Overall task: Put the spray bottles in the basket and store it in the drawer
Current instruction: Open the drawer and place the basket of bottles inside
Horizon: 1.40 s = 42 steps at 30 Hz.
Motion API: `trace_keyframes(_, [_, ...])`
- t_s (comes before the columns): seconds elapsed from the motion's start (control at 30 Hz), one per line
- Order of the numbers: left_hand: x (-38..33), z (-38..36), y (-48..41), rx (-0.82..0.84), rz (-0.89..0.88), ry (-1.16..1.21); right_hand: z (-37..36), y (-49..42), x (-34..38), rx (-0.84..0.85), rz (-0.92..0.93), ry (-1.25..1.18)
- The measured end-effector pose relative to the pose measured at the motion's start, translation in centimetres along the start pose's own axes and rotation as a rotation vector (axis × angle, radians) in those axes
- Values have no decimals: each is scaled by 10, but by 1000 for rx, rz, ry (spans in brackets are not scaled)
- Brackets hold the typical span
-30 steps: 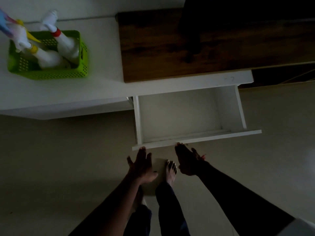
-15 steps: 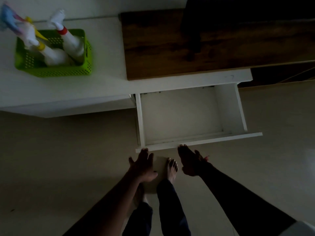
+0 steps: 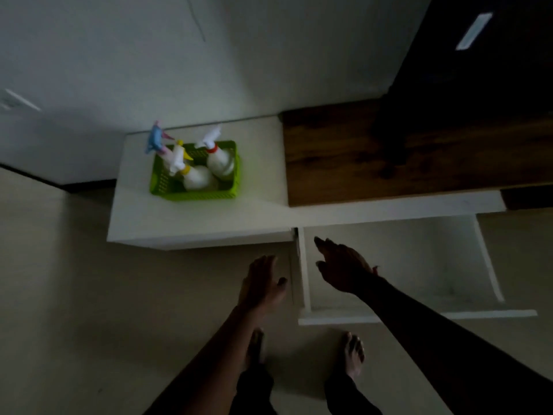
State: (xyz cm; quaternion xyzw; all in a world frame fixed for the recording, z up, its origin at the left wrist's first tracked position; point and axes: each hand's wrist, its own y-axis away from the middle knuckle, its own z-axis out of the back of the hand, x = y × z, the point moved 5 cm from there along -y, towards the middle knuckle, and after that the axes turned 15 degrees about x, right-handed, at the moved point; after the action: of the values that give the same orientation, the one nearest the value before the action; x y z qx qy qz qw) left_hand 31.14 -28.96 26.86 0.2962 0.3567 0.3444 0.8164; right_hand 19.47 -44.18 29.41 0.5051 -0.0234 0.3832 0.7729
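A green perforated basket (image 3: 230,191) stands on the white cabinet top (image 3: 179,217), left of centre. Inside it stand three white spray bottles: one with a red collar (image 3: 220,161), one with a yellow collar (image 3: 196,176), and one with a blue and pink trigger head (image 3: 157,139) at the back left. The white drawer (image 3: 419,317) is pulled out at the right and holds nothing. My left hand (image 3: 261,283) hovers open over the floor beside the drawer's left wall. My right hand (image 3: 341,265) is open above the drawer's left part, fingers pointing toward the basket.
A dark wooden top (image 3: 404,157) lies right of the white surface, with a dark panel (image 3: 478,55) rising behind it. A pale wall (image 3: 179,55) stands behind the cabinet. My bare feet (image 3: 353,353) stand on the beige floor (image 3: 89,324) below the drawer front.
Both hands have left the drawer front and risen forward and left toward the basket. The view has swung up and left, so the basket now sits nearer the middle.
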Motion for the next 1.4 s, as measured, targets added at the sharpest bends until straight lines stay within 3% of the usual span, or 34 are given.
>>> trace_keyframes(0.23, [86,132,-42,-375,107,333,69,-81,87,-2,55,-127])
trace_keyframes(0.47, [222,231,-87,-618,389,749,90,-176,145,-39,-90,-464])
trace_keyframes(0.6, [252,271,-129,-399,262,524,92,-221,168,-49,-147,-631])
trace_keyframes(0.7, [261,287,-149,-293,221,527,90,-244,179,-58,-175,-831])
trace_keyframes(0.9, [271,294,-159,-245,246,629,83,-260,183,-110,-195,-624])
trace_keyframes(1.03, [269,282,-153,-270,257,726,78,-253,173,-170,-223,-613])
trace_keyframes(1.17, [261,260,-137,-276,274,567,61,-232,150,-173,-231,-651])
trace_keyframes(1.27, [254,230,-122,-220,288,597,42,-211,127,-146,-213,-719])
trace_keyframes(1.4, [232,191,-105,-187,274,451,25,-173,91,-164,-225,-661])
